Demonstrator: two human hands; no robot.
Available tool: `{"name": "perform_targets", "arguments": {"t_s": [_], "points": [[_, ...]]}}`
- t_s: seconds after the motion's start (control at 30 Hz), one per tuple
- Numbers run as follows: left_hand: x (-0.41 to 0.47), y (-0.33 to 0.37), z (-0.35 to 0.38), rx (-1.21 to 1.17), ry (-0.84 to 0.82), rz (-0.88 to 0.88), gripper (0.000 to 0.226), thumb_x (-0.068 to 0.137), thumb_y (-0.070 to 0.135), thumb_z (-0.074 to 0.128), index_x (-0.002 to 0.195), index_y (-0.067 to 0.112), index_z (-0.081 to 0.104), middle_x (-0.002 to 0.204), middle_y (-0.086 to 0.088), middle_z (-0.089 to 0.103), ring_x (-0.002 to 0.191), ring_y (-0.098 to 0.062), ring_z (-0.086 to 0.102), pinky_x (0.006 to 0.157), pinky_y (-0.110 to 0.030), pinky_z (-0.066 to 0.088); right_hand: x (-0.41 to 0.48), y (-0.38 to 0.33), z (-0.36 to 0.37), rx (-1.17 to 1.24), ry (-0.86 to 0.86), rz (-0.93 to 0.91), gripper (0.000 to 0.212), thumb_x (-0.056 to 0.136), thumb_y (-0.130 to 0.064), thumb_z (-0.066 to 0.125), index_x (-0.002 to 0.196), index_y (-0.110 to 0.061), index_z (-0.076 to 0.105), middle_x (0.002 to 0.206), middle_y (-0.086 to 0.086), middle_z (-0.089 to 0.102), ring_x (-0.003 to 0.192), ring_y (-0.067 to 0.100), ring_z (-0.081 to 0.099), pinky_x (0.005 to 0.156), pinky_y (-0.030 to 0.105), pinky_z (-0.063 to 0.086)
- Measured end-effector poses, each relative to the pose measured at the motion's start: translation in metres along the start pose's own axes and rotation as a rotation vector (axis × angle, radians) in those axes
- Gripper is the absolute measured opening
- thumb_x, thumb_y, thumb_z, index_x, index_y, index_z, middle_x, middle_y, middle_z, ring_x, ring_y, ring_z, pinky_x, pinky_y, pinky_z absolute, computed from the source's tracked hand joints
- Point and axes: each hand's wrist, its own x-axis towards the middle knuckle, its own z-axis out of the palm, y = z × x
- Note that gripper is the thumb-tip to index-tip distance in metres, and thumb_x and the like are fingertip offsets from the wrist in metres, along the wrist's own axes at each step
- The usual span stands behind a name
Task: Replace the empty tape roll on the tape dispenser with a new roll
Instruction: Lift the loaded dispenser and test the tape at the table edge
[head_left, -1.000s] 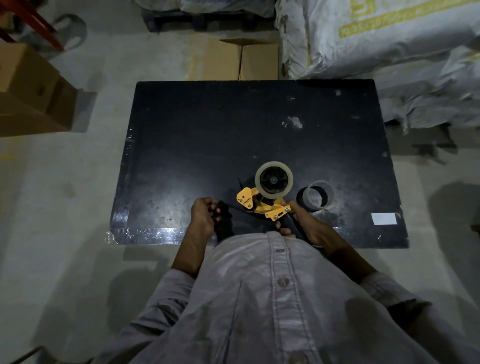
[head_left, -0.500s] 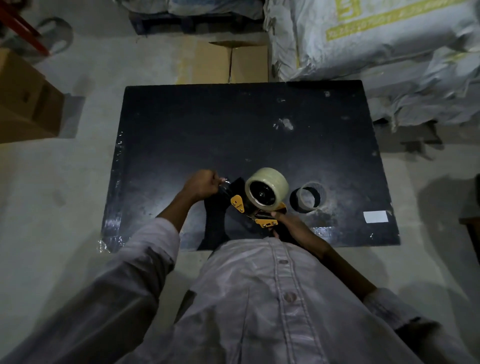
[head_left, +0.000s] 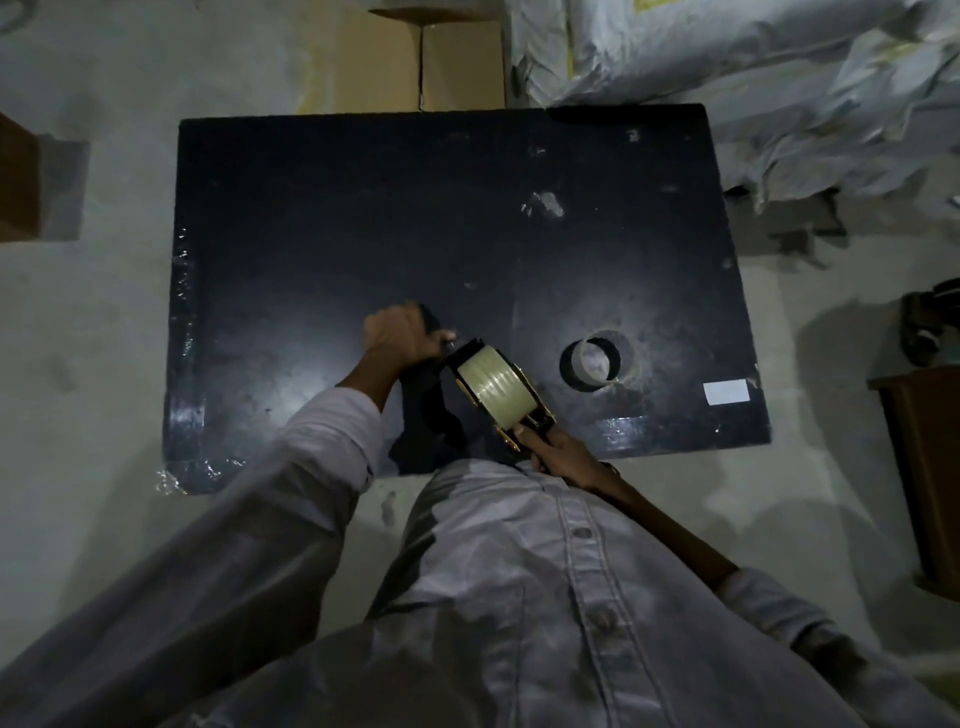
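Observation:
The yellow tape dispenser (head_left: 508, 437) is held over the near edge of the black table (head_left: 322, 218), seen edge-on, with a full clear tape roll (head_left: 493, 382) mounted on it. My right hand (head_left: 558, 456) is closed around its handle at the near end. My left hand (head_left: 397, 332) is a fist just left of the dispenser's front. It grips a dark strip that looks like the tape's free end (head_left: 427, 402). The empty cardboard core (head_left: 592, 361) stands on the table to the right of the dispenser, apart from both hands.
A white label (head_left: 727, 392) is stuck near the table's right front corner. A cardboard box (head_left: 423, 57) sits on the floor behind the table, and large white sacks (head_left: 727, 67) lie at the back right. A brown piece of furniture (head_left: 930, 467) stands at the right.
My left hand has moved away from my body and up the table, drawing the strip out. The dispenser has turned from showing the roll's face to edge-on.

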Motion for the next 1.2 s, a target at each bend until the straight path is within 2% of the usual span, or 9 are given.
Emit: {"name": "perform_targets", "arguments": {"t_s": [0.13,0.23,0.3,0.4,0.5,0.77,0.9,1.07,1.2], "points": [[0.002,-0.001,-0.003,-0.119,0.021,-0.027,0.064,0.096,0.073,0.07,0.127,0.016,0.071,0.121,-0.013,0.075,0.118,-0.037,0.072,0.095,-0.044,0.055,0.003,0.009,0.005,0.01,-0.022,-0.001,0.07,0.095,-0.084,0.061,0.082,-0.016,0.066,0.07,-0.001,0.068,0.07,0.011,0.067,0.078,0.034,0.051],[-0.015,0.001,0.022,-0.192,0.227,0.133,0.036,0.097,0.025,0.074,0.128,0.009,0.064,0.127,-0.019,0.069,0.121,-0.044,0.064,0.092,-0.049,0.054,0.001,0.01,0.004,-0.015,-0.005,-0.025,0.075,0.088,-0.094,0.057,0.086,-0.02,0.066,0.079,-0.001,0.07,0.079,0.016,0.067,0.084,0.037,0.05],[-0.035,-0.003,0.045,-0.172,0.309,0.318,0.051,0.086,0.005,0.069,0.136,0.011,0.065,0.142,-0.014,0.065,0.13,-0.043,0.059,0.095,-0.05,0.048,-0.003,0.007,0.005,-0.04,0.003,-0.049,0.064,0.096,-0.086,0.055,0.085,-0.025,0.064,0.084,-0.001,0.069,0.084,0.017,0.066,0.087,0.037,0.049],[-0.059,-0.017,0.077,-0.012,0.23,0.434,0.071,0.105,0.026,0.055,0.174,0.027,0.036,0.184,0.005,0.027,0.169,-0.03,0.026,0.122,-0.056,0.032,-0.01,0.002,0.008,-0.083,0.051,-0.08,0.051,0.107,-0.072,0.052,0.08,-0.03,0.062,0.084,-0.002,0.069,0.088,0.02,0.066,0.09,0.04,0.051],[-0.067,-0.028,0.102,0.058,0.216,0.387,0.066,0.118,0.048,0.028,0.18,0.029,0.015,0.188,0.01,-0.001,0.175,-0.026,-0.001,0.136,-0.063,0.012,-0.013,0.004,0.011,-0.103,0.102,-0.107,0.051,0.107,-0.072,0.051,0.076,-0.033,0.061,0.079,-0.003,0.07,0.086,0.022,0.069,0.092,0.043,0.054],[-0.063,-0.02,0.108,0.054,0.166,0.319,0.069,0.114,0.051,0.013,0.178,0.033,-0.006,0.187,0.013,-0.012,0.175,-0.027,-0.006,0.136,-0.066,0.007,-0.013,0.008,0.008,0.043,0.096,-0.207,0.03,0.103,-0.077,0.056,0.08,-0.061,0.064,0.063,-0.033,0.059,0.066,-0.008,0.05,0.067,0.02,0.036],[-0.064,-0.01,0.099,0.06,0.087,0.221,0.071,0.114,0.052,0.014,0.179,0.033,-0.008,0.185,0.015,-0.018,0.174,-0.028,-0.01,0.135,-0.069,0.006,-0.009,0.013,0.008,0.022,0.058,-0.24,0.044,0.107,-0.074,0.052,0.073,-0.049,0.067,0.057,-0.021,0.058,0.057,-0.001,0.052,0.064,0.027,0.039],[-0.069,0.01,0.083,0.118,-0.043,0.123,0.101,0.108,0.06,0.05,0.177,0.03,-0.016,0.185,0.007,-0.026,0.173,-0.039,-0.012,0.131,-0.075,0.013,-0.012,0.015,0.012,0.027,0.057,-0.305,0.044,0.112,-0.066,0.05,0.078,-0.039,0.057,0.053,-0.018,0.051,0.05,-0.001,0.047,0.058,0.028,0.035],[-0.082,0.026,0.087,0.187,-0.001,0.114,0.078,0.118,0.043,0.031,0.177,0.026,-0.016,0.187,-0.001,-0.019,0.173,-0.037,-0.013,0.133,-0.075,0.007,-0.025,0.057,-0.003,0.035,0.081,-0.324,0.048,0.113,-0.06,0.054,0.066,-0.048,0.06,0.057,-0.017,0.048,0.054,0.003,0.044,0.057,0.027,0.034]]}}
